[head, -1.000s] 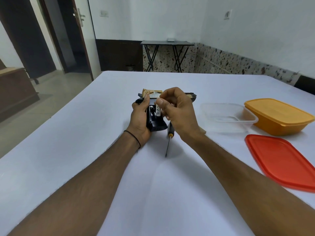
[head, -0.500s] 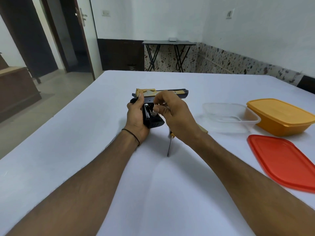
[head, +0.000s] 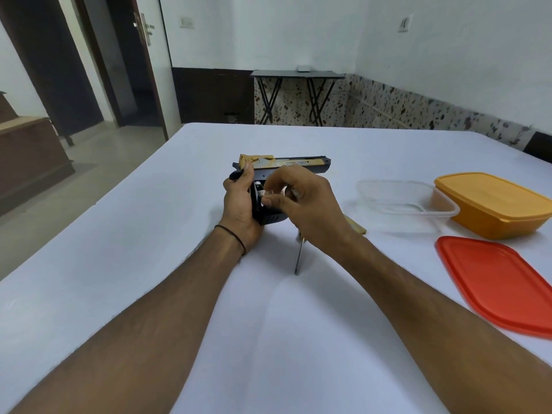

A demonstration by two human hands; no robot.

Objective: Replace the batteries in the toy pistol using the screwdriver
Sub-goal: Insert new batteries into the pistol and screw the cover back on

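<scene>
1. The pistol (head: 288, 165) is gripped by the left hand (head: 240, 209) over the middle of the table (head: 143, 264), with the barrel pointing right and the grip turned toward the viewer.
2. A battery (head: 268, 192) is pinched by the right hand (head: 309, 207) at the grip's open side. Its long axis seems to run left to right, though blur leaves this uncertain.
3. The screwdriver (head: 298, 256) lies nearer the right wrist, its shaft pointing toward the viewer.
4. Counted: one pistol, one screwdriver, one visible battery, one clear tub (head: 403, 204), one orange tub (head: 495, 204), one lid (head: 495, 285).
</scene>
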